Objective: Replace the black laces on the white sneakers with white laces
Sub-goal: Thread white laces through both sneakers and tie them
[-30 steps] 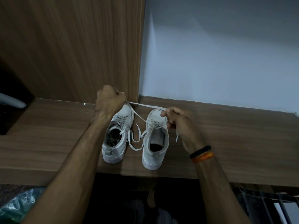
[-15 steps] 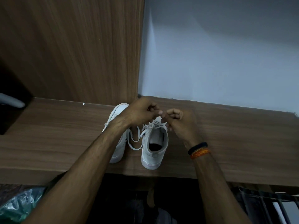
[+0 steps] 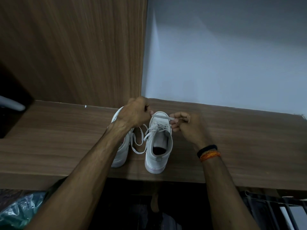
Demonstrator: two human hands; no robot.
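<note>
Two white sneakers stand side by side on a wooden shelf (image 3: 49, 140), toes toward the wall. The right sneaker (image 3: 158, 146) is fully in view; my left forearm covers much of the left sneaker (image 3: 122, 151). A white lace (image 3: 162, 116) is stretched between my hands above the right sneaker's toe. My left hand (image 3: 135, 113) pinches one end and my right hand (image 3: 186, 125) pinches the other. Loose white lace loops (image 3: 138, 143) hang between the shoes. No black lace is visible.
A wood panel (image 3: 74, 52) rises behind the shelf on the left, a pale wall (image 3: 224, 55) on the right. A dark opening with a grey handle (image 3: 11, 103) sits far left. Below the shelf edge lie a plastic bag (image 3: 18, 211) and a dark rack (image 3: 272, 211).
My hands came together over the right sneaker, then drew slightly apart again. The lace that spanned wide a second ago is now a short taut stretch between them.
</note>
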